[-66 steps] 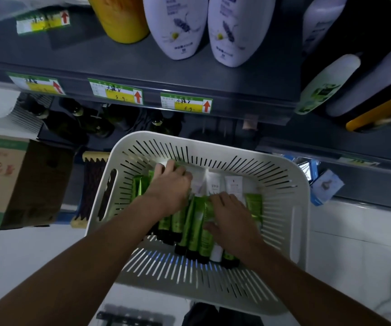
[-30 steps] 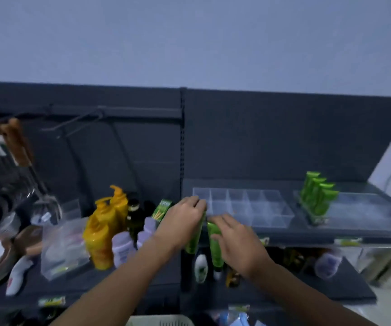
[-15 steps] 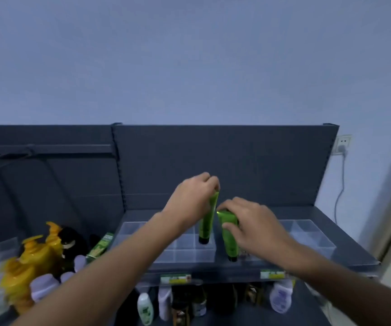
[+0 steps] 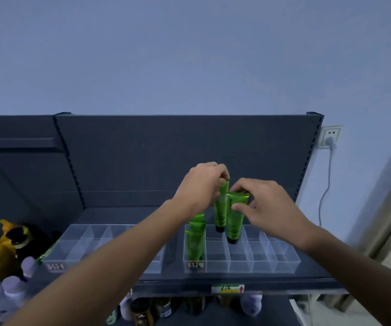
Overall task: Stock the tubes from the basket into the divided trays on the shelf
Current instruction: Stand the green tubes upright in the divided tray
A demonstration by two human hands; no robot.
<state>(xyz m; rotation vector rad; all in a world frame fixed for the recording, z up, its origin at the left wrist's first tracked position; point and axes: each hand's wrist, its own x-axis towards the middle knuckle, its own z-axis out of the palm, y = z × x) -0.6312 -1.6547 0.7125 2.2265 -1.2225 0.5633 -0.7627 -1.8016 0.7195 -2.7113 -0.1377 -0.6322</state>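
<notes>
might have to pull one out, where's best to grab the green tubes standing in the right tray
Pinch the flat crimped top of a standing green tube, coming down from above. They stand flat end up, packed in the left column of the right tray, whose walls screen their lower bodies.

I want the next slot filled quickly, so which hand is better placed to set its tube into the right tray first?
Probably the right hand: the right tube hangs cap down, lowest, just over an empty compartment of the tray. The left hand pinches the left tube higher, by its top edge.
</notes>
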